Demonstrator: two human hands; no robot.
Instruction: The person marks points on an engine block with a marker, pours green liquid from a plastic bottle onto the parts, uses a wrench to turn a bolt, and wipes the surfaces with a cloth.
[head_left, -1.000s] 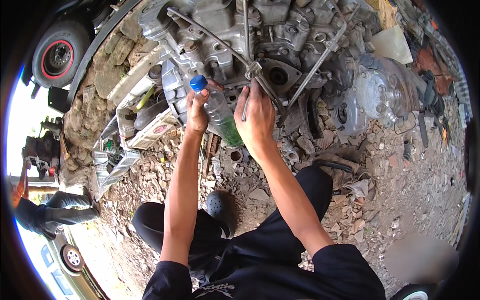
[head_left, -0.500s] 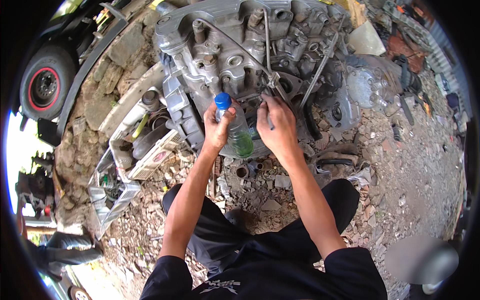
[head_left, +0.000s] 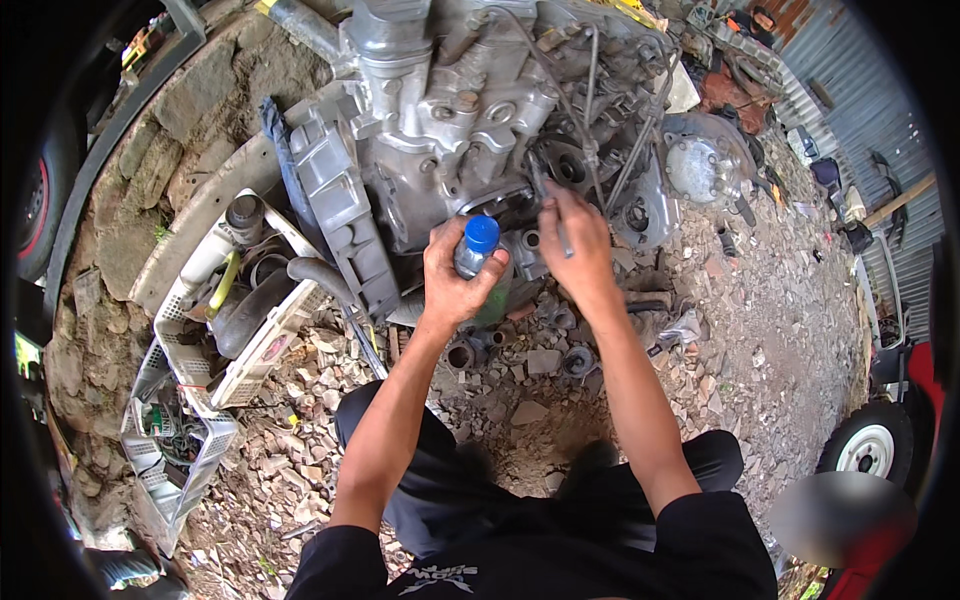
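My left hand point(head_left: 455, 280) is wrapped round a clear plastic bottle point(head_left: 481, 237) with a blue cap. The bottle's lower part looks green and is partly behind the hand. Closed round a thin, dark, stick-like tool point(head_left: 565, 240), my right hand point(head_left: 580, 245) is at the near side of a grey metal engine point(head_left: 440, 150). The tool's upper end reaches toward a dark opening in the engine; its exact kind cannot be made out. Thin metal pipes point(head_left: 590, 120) cross the engine just beyond my right hand.
To the left stands a white plastic crate point(head_left: 268, 345) with hoses and parts, and beside it another crate point(head_left: 205, 425). Loose metal parts point(head_left: 461, 355) lie on the rubble ground point(head_left: 310, 440) before my knees. A corrugated metal wall point(head_left: 850, 85) and a wheel point(head_left: 866, 452) are at right.
The whole view has shifted, bringing the wall and white wheel in at right. The bottle is now tipped so its cap faces me more. Both hands keep their holds.
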